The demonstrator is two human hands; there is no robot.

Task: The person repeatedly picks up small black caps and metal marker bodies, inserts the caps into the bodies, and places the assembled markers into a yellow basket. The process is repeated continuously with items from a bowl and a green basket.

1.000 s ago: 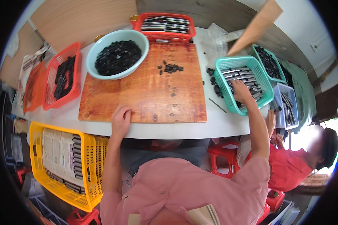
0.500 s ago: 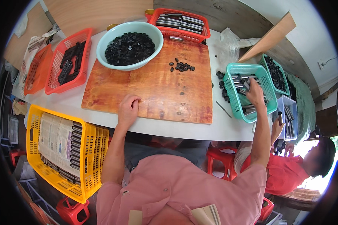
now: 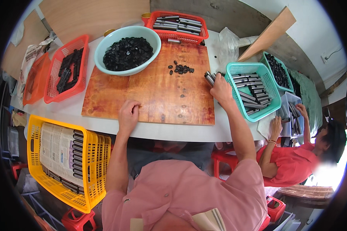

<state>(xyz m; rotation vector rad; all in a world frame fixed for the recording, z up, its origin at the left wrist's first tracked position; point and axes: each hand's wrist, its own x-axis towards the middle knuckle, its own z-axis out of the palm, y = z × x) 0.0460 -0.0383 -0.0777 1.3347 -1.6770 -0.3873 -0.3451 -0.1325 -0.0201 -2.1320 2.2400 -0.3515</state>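
Note:
My right hand [image 3: 221,90] grips several silver metal tubes [image 3: 209,79] with black parts, just above the right edge of the brown wooden board [image 3: 150,96]. Beside it on the right stands a green basket [image 3: 260,112] of similar tubes. Near the board's front edge rests my left hand [image 3: 128,115], its fingers curled, with nothing showing in them. A loose group of small black caps [image 3: 181,69] lies on the board between my hands and the back. At the board's back left is a pale blue bowl [image 3: 157,57] filled with more black caps.
A red basket [image 3: 205,34] of tubes stands at the back, another red basket [image 3: 50,96] with black parts at left. A yellow crate [image 3: 89,188] of tubes is at lower left. On the right, a co-worker [image 3: 289,161] reaches into a clear bin [image 3: 284,111].
My right hand has come out of the green basket and moved left with tubes in it. My left hand stays near the board's front edge. The co-worker's hands have shifted at the clear bin.

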